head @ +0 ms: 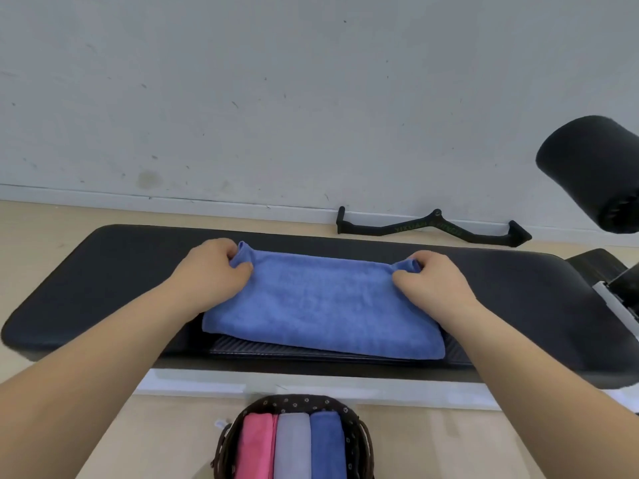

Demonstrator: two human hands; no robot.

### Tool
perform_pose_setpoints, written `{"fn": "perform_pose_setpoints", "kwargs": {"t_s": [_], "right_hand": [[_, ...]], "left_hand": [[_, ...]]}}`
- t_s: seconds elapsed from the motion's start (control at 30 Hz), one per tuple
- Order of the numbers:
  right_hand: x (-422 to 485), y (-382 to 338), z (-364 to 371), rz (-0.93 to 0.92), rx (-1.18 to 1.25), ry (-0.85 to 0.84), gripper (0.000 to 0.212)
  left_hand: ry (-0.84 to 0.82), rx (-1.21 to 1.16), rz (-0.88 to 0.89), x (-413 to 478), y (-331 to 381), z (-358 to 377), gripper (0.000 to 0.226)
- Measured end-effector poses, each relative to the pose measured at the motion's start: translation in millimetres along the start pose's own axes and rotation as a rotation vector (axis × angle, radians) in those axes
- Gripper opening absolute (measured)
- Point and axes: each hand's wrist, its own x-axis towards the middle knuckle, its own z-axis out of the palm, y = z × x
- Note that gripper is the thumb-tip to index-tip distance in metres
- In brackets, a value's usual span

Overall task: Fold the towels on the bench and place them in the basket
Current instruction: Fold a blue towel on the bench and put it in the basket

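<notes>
From the head camera, a blue towel (321, 305) lies folded on the black padded counter (121, 271). The left hand (214, 267) pinches its far left corner and the right hand (432, 281) pinches its far right corner, fingers curled into the cloth. Below, on the floor, the basket (297, 402) holds a pink towel (257, 444), a grey towel (294, 444) and a rolled blue towel (328, 440) side by side. By the wall lies a black handle bar (432, 229); its green lettering is too blurred to read.

Basket (294, 402) cut off by bottom edge; foam roller (587, 167) clipped at right edge; bar (387, 230) lettering illegible.
</notes>
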Motion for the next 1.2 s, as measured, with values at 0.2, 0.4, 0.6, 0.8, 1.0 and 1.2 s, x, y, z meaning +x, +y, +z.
{"fn": "perform_pose_setpoints", "kwargs": {"t_s": [0.2,0.4,0.6,0.8,1.0,1.2], "right_hand": [[11,3,1,-0.056,-0.082,0.040,0.008],[11,8,1,-0.060,-0.038,0.106,0.009],[-16,-8,2,-0.291,-0.418,0.192,0.041],[-62,-23,41,-0.428,-0.586,-0.227,0.059],[-63,-21,39,-0.422,-0.594,-0.226,0.080],[-67,-29,47,-0.441,-0.596,-0.264,0.096]], "left_hand": [[0.028,0.006,-0.039,13,-2,2,0.036],[0.053,0.235,-0.011,5,2,-10,0.038],[-0.102,0.078,-0.134,-13,11,-14,0.037],[-0.150,-0.166,-0.297,-17,17,-13,0.037],[-0.204,-0.400,-0.362,-29,17,-21,0.031],[-0.261,-0.660,-0.405,-42,9,-36,0.035]]}}
